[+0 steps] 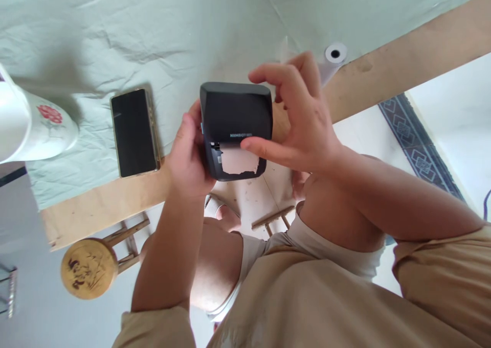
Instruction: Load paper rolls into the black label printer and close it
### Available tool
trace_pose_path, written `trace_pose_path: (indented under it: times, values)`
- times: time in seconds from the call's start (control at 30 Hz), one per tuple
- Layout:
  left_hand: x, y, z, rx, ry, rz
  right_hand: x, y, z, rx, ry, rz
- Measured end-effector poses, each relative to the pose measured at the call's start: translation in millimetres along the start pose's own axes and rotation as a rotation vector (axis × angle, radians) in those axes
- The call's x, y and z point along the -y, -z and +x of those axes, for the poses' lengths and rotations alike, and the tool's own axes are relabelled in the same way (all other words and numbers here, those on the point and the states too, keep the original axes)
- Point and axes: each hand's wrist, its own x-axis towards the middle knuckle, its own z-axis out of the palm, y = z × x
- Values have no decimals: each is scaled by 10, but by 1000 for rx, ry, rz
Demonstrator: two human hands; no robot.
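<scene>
I hold a small dark grey label printer (235, 114) above the near edge of the table. My left hand (187, 156) grips its left side. My right hand (297, 118) wraps over its right side, the fingertips resting on the front just above the paper slot. A torn strip of white paper (240, 161) sticks out of the slot. A white paper roll (333, 58) lies on the table just beyond my right hand.
A black phone (134, 132) lies face up on the pale green cloth (153, 31) left of the printer. A white floral vase (26, 125) stands at the far left. The bare wooden table edge (402, 62) runs diagonally. A round wooden stool (89, 268) stands on the floor below.
</scene>
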Motion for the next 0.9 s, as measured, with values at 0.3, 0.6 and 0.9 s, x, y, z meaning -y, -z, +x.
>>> trace_pose_path:
  times: [0.3, 0.6, 0.9]
  values:
    - [21, 1, -13, 76, -38, 260, 63, 124, 153, -261, -291, 571]
    - [43, -64, 4, -25, -70, 151, 122, 172, 70, -45, -181, 88]
    - [65, -72, -10, -14, -67, 231, 80, 113, 128, 241, -189, -214]
